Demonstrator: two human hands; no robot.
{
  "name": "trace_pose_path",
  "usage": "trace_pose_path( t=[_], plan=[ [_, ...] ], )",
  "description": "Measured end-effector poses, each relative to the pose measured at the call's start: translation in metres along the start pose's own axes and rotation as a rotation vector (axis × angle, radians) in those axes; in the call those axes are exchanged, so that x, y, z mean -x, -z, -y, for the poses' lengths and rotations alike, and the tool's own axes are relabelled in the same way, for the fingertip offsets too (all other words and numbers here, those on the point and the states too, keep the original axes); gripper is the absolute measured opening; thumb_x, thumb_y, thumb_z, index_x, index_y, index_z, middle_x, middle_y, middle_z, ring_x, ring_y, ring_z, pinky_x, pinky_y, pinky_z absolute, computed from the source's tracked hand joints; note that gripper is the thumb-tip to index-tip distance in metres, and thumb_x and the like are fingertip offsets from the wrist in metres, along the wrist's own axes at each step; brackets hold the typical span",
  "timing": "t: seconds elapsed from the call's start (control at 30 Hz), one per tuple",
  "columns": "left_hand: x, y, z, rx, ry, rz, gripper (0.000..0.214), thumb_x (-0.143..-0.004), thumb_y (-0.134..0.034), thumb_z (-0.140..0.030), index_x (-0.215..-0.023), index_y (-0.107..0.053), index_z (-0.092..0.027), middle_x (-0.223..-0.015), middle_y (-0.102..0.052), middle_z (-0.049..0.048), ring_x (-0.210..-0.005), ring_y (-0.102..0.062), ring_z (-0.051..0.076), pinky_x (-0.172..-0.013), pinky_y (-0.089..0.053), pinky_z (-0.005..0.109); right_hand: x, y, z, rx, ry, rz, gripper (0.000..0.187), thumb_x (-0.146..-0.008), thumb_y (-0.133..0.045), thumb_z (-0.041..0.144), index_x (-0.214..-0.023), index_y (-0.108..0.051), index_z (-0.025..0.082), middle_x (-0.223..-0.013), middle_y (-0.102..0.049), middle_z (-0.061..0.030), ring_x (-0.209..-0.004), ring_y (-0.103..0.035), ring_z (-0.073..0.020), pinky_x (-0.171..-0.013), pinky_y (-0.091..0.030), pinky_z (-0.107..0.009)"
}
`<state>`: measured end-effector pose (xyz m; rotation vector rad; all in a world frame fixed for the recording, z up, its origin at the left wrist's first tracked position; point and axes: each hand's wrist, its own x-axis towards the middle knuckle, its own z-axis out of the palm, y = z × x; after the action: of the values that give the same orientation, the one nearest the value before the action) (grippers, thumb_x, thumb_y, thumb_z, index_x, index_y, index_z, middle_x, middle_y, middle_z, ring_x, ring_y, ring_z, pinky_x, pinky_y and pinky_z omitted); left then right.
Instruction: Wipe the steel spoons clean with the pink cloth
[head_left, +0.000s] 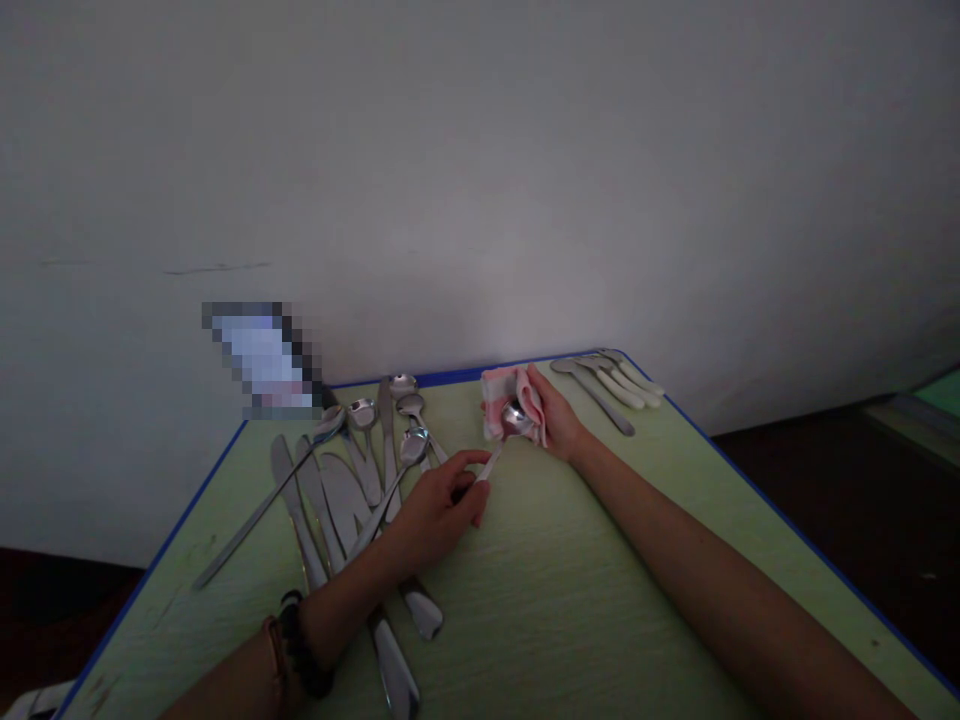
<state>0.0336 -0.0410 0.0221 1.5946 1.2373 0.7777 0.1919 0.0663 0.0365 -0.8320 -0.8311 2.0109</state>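
My left hand (442, 505) pinches the handle of a metal spoon (516, 418), whose bowl points away from me. In my right hand (555, 415) is a pink and white cloth (495, 395), folded around the back of the spoon's bowl. The bowl's shiny inside shows, and the cloth hides its far side. Under and beside my left forearm lie several table knives (296, 505) and spoons (414, 445), some crossing one another. A long-handled spoon (259, 515) lies slanted at the left of this pile.
At the table's far right corner several pale-handled pieces of cutlery (619, 383) lie beside a metal spoon (596, 395). A blurred-out phone-like device (262, 360) leans at the back left. The green table (600, 600) has a blue edge and meets a grey wall (480, 200).
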Motion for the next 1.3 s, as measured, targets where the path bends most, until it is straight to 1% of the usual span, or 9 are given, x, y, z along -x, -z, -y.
trace_pose_path(
  t=[0.17, 0.4, 0.67, 0.83, 1.07, 1.3],
  plan=[
    [-0.0006, -0.0007, 0.0008, 0.005, 0.018, 0.001, 0.035, -0.086, -0.043, -0.027, -0.117, -0.050, -0.012, -0.056, -0.049, -0.0072, -0.050, -0.040, 0.009, -0.050, -0.030, 0.020, 0.0000, -0.0004, -0.0005, -0.008, 0.006, 0.007, 0.052, -0.094, -0.026, 0.046, -0.095, -0.066, 0.013, -0.075, -0.072, -0.0104, -0.074, -0.070, -0.0205, -0.068, -0.055, -0.032],
    [-0.0005, -0.0006, 0.0019, 0.021, 0.013, 0.000, 0.036, -0.086, -0.043, -0.027, -0.117, -0.051, -0.012, -0.056, -0.049, -0.0073, -0.050, -0.041, 0.009, -0.051, -0.032, 0.021, -0.0003, 0.0007, -0.0006, 0.007, 0.018, -0.007, 0.052, -0.095, -0.026, 0.045, -0.086, -0.066, 0.012, -0.075, -0.072, -0.0106, -0.073, -0.069, -0.0195, -0.063, -0.055, -0.029],
    [-0.0010, -0.0012, 0.0036, 0.008, 0.009, 0.000, 0.035, -0.086, -0.043, -0.026, -0.117, -0.051, -0.013, -0.056, -0.050, -0.0071, -0.050, -0.042, 0.009, -0.050, -0.031, 0.020, -0.0004, -0.0008, -0.0003, 0.013, 0.024, -0.002, 0.052, -0.095, -0.023, 0.044, -0.094, -0.065, 0.013, -0.075, -0.072, -0.0104, -0.075, -0.069, -0.0200, -0.063, -0.055, -0.030],
    [-0.0010, -0.0011, 0.0046, 0.008, -0.001, -0.002, 0.034, -0.086, -0.043, -0.027, -0.117, -0.052, -0.013, -0.055, -0.050, -0.0070, -0.051, -0.043, 0.009, -0.052, -0.033, 0.020, -0.0023, 0.0020, -0.0014, 0.015, 0.033, 0.007, 0.050, -0.095, -0.026, 0.044, -0.092, -0.065, 0.014, -0.075, -0.072, -0.0097, -0.074, -0.069, -0.0197, -0.062, -0.055, -0.029],
    [-0.0011, -0.0008, 0.0039, 0.009, 0.012, -0.001, 0.035, -0.086, -0.044, -0.027, -0.117, -0.051, -0.013, -0.056, -0.049, -0.0075, -0.050, -0.042, 0.009, -0.051, -0.032, 0.021, -0.0026, 0.0036, -0.0023, 0.020, 0.024, 0.017, 0.050, -0.094, -0.027, 0.047, -0.088, -0.065, 0.014, -0.073, -0.072, -0.0093, -0.073, -0.069, -0.0195, -0.065, -0.055, -0.030],
    [-0.0011, -0.0010, 0.0027, 0.015, 0.017, 0.006, 0.035, -0.086, -0.043, -0.027, -0.117, -0.050, -0.011, -0.056, -0.049, -0.0071, -0.052, -0.043, 0.010, -0.053, -0.033, 0.021, -0.0019, 0.0025, -0.0020, 0.045, 0.037, 0.011, 0.048, -0.094, -0.028, 0.046, -0.091, -0.065, 0.015, -0.075, -0.072, -0.0091, -0.072, -0.069, -0.0191, -0.061, -0.054, -0.029]
  ],
)
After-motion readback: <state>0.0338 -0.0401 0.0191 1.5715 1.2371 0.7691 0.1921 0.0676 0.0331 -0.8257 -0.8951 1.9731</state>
